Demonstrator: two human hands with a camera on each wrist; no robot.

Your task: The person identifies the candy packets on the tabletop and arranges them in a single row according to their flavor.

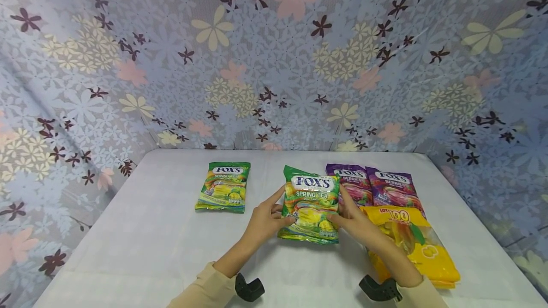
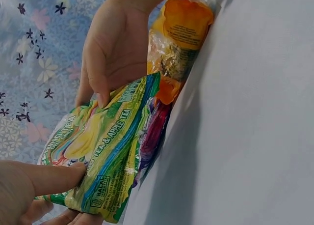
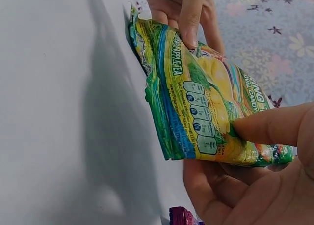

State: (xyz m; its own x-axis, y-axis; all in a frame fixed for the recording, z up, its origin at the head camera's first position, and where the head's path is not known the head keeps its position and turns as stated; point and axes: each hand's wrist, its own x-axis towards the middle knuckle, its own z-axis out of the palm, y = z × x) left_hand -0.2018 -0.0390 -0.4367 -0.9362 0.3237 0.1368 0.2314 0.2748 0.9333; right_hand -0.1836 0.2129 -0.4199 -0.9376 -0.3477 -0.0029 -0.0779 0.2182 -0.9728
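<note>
Both hands hold one green Fox's Spring Tea candy bag (image 1: 311,208) above the white table, its printed front turned up. The left hand (image 1: 266,220) pinches the bag's left edge, thumb on the front and fingers behind. At the opposite edge the right hand (image 1: 356,217) grips it the same way, as the right wrist view shows with the bag (image 3: 206,97) between thumb and fingers. A second Spring Tea bag (image 1: 224,187) lies flat on the table to the left. Behind the right hand are two purple Fox's Berries bags (image 1: 353,185) (image 1: 395,188), one partly hidden.
A yellow candy bag (image 1: 411,241) lies under the right forearm, overlapping the lower edges of the purple bags. The white cloth-covered table (image 1: 141,236) meets a flowered fabric backdrop (image 1: 265,61) at its far edge. Black wrist mounts (image 1: 249,289) sit at both sleeves.
</note>
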